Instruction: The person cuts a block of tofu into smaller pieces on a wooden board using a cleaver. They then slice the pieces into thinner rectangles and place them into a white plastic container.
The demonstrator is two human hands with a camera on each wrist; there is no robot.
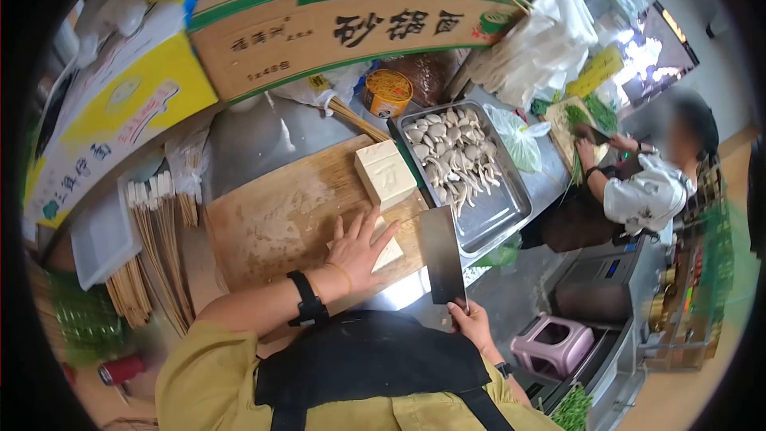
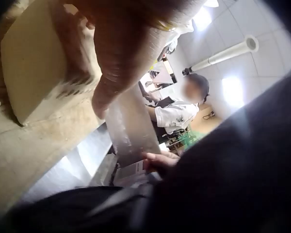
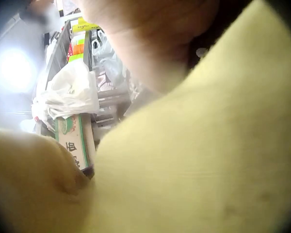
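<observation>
My left hand [image 1: 357,249] lies with spread fingers on a pale tofu block [image 1: 388,255] at the front right of the wooden cutting board [image 1: 267,207]. The hand covers much of that block. A taller tofu block [image 1: 384,173] stands just behind it on the board. In the left wrist view the block's side [image 2: 31,63] shows next to the thumb. My right hand [image 1: 473,326] grips the handle of a cleaver [image 1: 441,255], its broad blade upright beside the board's right edge. The right wrist view shows part of the right hand [image 3: 150,39], while the cleaver is hidden there.
A metal tray [image 1: 519,206] of mushrooms stands right of the board. Bundled skewers [image 1: 163,247] and a white plastic bin [image 1: 100,231] lie left. Large cardboard boxes [image 1: 319,36] line the back. Another person [image 1: 646,191] chops greens on a board at the far right.
</observation>
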